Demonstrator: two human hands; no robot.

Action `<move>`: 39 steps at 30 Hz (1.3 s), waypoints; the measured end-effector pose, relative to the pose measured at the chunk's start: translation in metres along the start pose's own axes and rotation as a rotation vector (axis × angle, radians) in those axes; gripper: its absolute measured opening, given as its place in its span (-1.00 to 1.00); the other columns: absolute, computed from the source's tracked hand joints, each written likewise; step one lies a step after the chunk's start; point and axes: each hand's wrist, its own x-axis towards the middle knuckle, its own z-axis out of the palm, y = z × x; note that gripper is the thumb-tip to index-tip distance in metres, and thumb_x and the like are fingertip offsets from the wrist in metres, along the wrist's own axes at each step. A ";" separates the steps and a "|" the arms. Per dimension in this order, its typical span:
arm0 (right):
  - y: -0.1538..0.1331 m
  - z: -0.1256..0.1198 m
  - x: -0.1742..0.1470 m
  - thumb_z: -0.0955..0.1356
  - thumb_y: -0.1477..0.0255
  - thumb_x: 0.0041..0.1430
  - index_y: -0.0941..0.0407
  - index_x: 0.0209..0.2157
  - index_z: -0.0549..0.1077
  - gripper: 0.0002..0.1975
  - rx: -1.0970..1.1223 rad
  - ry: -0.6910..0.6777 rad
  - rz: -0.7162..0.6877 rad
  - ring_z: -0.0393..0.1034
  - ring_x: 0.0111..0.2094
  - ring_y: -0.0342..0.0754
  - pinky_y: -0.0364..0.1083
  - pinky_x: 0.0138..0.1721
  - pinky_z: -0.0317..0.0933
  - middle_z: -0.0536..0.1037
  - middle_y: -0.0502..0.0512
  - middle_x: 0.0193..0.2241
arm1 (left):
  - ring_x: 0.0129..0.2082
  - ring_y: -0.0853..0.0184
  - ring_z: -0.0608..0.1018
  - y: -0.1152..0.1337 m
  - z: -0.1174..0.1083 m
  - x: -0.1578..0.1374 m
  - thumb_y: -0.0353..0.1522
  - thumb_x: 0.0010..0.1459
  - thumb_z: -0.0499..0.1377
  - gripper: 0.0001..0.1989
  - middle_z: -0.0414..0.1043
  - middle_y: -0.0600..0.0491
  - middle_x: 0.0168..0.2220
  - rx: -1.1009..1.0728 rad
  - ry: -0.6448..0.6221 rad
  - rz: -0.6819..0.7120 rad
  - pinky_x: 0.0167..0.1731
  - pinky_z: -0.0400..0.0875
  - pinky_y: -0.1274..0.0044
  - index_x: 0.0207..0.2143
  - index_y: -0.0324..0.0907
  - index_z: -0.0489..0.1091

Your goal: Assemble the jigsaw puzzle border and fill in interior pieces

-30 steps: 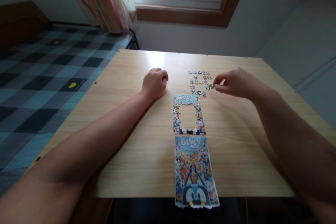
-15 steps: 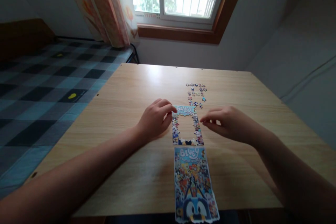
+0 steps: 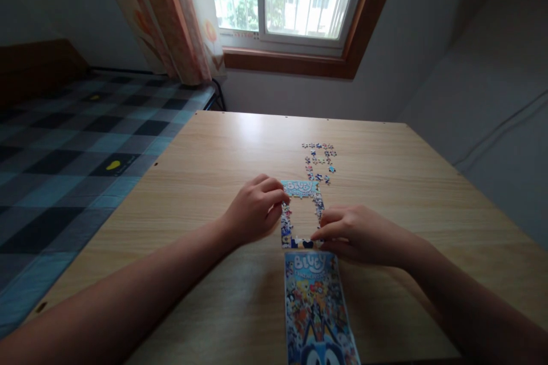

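Observation:
A partly assembled jigsaw puzzle (image 3: 301,187) lies on the table, its border joined around a bare middle. The top strip reads "BLUEY". My left hand (image 3: 259,205) rests at its upper left edge, fingers curled and closed on that side. My right hand (image 3: 357,232) is at the lower right corner, its fingers bent together over the edge and hiding that corner. Just below the puzzle lies a printed picture sheet (image 3: 315,302) with the same lettering and many cartoon figures. Loose puzzle pieces (image 3: 321,161) sit in rough rows beyond the puzzle.
The wooden table (image 3: 205,296) has small dark holes along its edges. To the left is a bed with a checked cover (image 3: 85,148). Behind the table are a curtain (image 3: 171,23) and a barred window (image 3: 299,0).
My right hand has moved down and left, from beside the puzzle onto its lower right corner. My left hand stays at the left edge, slightly lower along it. The view has tilted up a little.

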 end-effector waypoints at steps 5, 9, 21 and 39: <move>-0.001 0.000 0.003 0.40 0.41 0.26 0.02 -0.24 0.62 -0.89 -0.012 0.006 0.034 0.39 -0.35 -0.12 -0.10 -0.34 0.15 0.58 0.02 -0.35 | -0.18 0.21 0.47 -0.001 0.000 0.000 -0.46 0.21 0.15 -0.86 0.52 -0.03 -0.17 0.096 0.033 0.009 -0.13 0.41 0.34 -0.29 -0.14 0.51; 0.000 0.001 0.004 0.40 0.46 0.24 0.04 -0.28 0.61 -0.91 0.040 0.009 0.055 0.40 -0.34 -0.13 -0.11 -0.32 0.17 0.58 0.01 -0.36 | -0.17 0.21 0.46 -0.003 0.001 0.000 -0.48 0.20 0.15 -0.85 0.52 -0.04 -0.17 0.099 0.042 0.022 -0.13 0.42 0.33 -0.28 -0.15 0.51; 0.020 0.002 0.005 0.45 0.41 0.21 0.11 -0.37 0.57 -0.91 0.397 0.082 0.080 0.40 -0.41 -0.16 -0.15 -0.40 0.27 0.55 0.01 -0.43 | -0.18 0.22 0.47 -0.005 0.000 0.000 -0.49 0.21 0.14 -0.85 0.52 -0.05 -0.17 0.102 0.088 0.012 -0.16 0.45 0.33 -0.28 -0.16 0.50; -0.006 0.021 0.008 0.37 0.49 0.30 0.01 -0.03 0.50 -0.78 -0.213 0.628 -0.272 0.55 -0.25 -0.02 -0.02 -0.27 0.41 0.66 0.06 -0.28 | -0.31 0.30 0.52 0.030 -0.007 -0.002 -0.25 0.26 0.25 -0.84 0.57 -0.01 -0.30 -0.313 -0.044 0.059 -0.20 0.47 0.37 -0.29 -0.15 0.55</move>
